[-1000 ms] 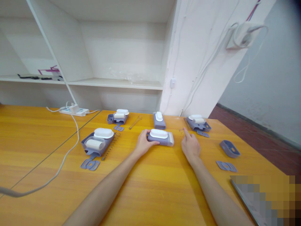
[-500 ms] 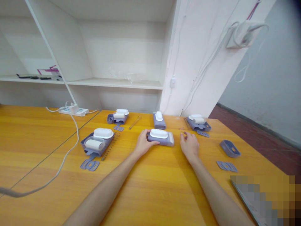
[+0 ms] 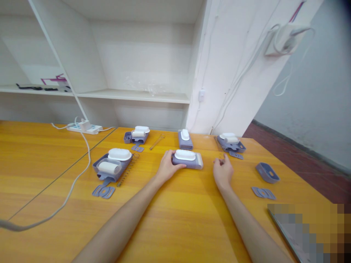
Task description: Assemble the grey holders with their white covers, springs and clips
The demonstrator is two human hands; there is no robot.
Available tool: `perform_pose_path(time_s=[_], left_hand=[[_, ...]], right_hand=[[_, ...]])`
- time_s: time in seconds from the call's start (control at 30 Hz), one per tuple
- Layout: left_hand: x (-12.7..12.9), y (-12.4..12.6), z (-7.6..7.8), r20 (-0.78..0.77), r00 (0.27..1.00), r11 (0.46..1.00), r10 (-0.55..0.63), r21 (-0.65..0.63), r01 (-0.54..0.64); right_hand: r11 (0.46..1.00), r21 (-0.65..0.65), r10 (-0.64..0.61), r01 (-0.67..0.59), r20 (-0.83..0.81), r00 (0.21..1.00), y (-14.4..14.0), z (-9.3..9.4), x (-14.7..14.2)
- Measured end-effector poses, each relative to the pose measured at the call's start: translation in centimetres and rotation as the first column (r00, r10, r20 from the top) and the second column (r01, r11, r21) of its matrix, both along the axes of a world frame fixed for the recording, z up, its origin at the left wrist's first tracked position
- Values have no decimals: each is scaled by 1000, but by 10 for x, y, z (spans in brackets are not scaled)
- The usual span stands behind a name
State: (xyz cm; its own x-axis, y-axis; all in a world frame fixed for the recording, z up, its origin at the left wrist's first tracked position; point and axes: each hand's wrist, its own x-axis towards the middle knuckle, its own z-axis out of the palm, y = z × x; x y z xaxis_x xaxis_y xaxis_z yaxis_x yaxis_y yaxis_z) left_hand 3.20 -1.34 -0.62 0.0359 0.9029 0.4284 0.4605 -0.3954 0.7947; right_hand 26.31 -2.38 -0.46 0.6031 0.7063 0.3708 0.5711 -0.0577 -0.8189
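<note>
My left hand (image 3: pixel 166 166) is closed round the left end of a purple-grey plastic case (image 3: pixel 189 164), which lies sideways on the table. On top of this case sits a white oval piece (image 3: pixel 185 155), and a pale translucent part (image 3: pixel 200 160) shows at its right end. To the right of the case, and apart from it, my right hand (image 3: pixel 223 171) is closed in a pinch just above the tabletop. A thin wire coil, seemingly a spring (image 3: pixel 221 159), shows at its fingertips, mostly hidden by them.
Similar case sets stand at left (image 3: pixel 112 166), back left (image 3: pixel 140 135) and back right (image 3: pixel 231 141), with springs and flat purple pieces. Another case (image 3: pixel 185 140) stands behind mine. A hollow purple part (image 3: pixel 267 172) and flat piece (image 3: pixel 263 193) lie right. A white cable (image 3: pixel 74 179) crosses the left.
My right hand has shifted slightly right, away from the case, and the thin coil shows above its fingertips. My left hand and the case have stayed in place.
</note>
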Motion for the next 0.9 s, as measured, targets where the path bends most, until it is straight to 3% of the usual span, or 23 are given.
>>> perform_pose_path(time_s=[0.1, 0.2, 0.3, 0.43, 0.6, 0.77, 0.9], left_hand=[[0, -1, 1, -11, 1000, 1000, -17, 6, 17], [0, -2, 2, -24, 999, 1000, -23, 18, 24], [0, -2, 2, -20, 999, 999, -25, 24, 26], [0, -2, 2, -22, 1000, 1000, -22, 18, 23], [0, -2, 3, -40, 999, 999, -23, 23, 24], [1, -2, 2, -37, 999, 1000, -3, 22, 4], [1, -2, 2, -59, 998, 1000, 0, 26, 2]], right_hand=[[998, 42, 54, -50, -91, 994, -2, -5, -3], [998, 49, 27, -25, -46, 999, -5, -2, -7], [991, 71, -122, 117, 71, 990, -10, 6, -9], [933, 107, -354, 344, 91, 931, -14, 10, 2], [874, 118, -483, 471, 105, 870, -15, 6, 16], [867, 61, -498, 495, 76, 864, -16, 9, 20], [930, 34, -367, 365, 89, 926, -14, 10, 12]])
